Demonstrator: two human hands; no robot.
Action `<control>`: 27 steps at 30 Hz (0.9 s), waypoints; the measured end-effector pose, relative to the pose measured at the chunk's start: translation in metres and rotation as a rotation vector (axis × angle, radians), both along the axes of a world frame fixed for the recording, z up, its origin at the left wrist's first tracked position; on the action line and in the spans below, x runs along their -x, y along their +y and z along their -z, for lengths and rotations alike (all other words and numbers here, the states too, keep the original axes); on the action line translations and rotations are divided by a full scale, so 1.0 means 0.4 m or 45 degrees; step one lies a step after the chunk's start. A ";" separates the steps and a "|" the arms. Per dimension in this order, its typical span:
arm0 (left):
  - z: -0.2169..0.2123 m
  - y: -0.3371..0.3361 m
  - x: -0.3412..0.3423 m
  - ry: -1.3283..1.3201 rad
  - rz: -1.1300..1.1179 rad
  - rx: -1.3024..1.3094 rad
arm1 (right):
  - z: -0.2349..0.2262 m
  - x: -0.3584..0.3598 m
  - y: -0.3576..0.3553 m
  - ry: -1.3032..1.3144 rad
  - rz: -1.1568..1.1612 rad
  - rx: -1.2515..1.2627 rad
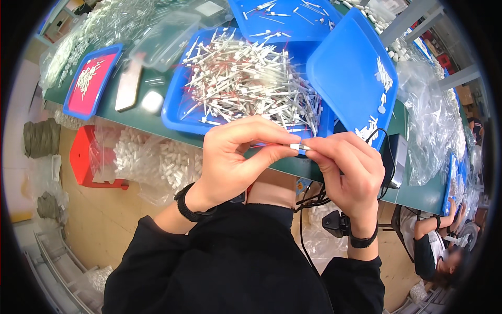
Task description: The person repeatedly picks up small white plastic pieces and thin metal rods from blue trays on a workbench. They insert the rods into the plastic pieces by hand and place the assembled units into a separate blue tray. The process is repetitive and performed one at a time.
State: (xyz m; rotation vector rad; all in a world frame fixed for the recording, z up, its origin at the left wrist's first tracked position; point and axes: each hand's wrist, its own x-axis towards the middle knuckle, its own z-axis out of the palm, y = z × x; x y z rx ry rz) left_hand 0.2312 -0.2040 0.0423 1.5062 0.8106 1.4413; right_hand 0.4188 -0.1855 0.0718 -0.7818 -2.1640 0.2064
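Observation:
In front of me, near the table's front edge, both hands meet at a slim small part with a white collar [295, 146]. My left hand [226, 159] pinches its left end between thumb and forefinger, and a thin red strand shows beside those fingers. Its right end is pinched by the fingertips of my right hand [351, 170]. Fingers cover both ends of the part. Just beyond my hands stands a blue bin [172, 118] heaped with thin white sticks [235, 73], some with red strands among them.
A blue tray [334, 65] with small white pieces leans right of the bin; another blue tray [287, 26] lies behind. Left are a pink-lined tray [79, 107], a pale flat case [128, 86] and clear containers [167, 39]. A red stool [83, 157] and a seated co-worker [429, 248] flank me.

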 end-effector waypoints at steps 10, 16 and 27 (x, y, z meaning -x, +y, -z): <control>-0.010 0.060 0.036 0.198 0.108 0.220 | -0.023 0.012 0.034 -0.306 0.061 0.193; -0.037 0.216 0.191 1.047 -0.502 -0.313 | -0.033 -0.175 0.140 0.048 0.574 0.436; 0.132 0.572 0.583 1.739 -0.681 0.559 | 0.124 -0.459 0.219 -0.563 0.765 0.804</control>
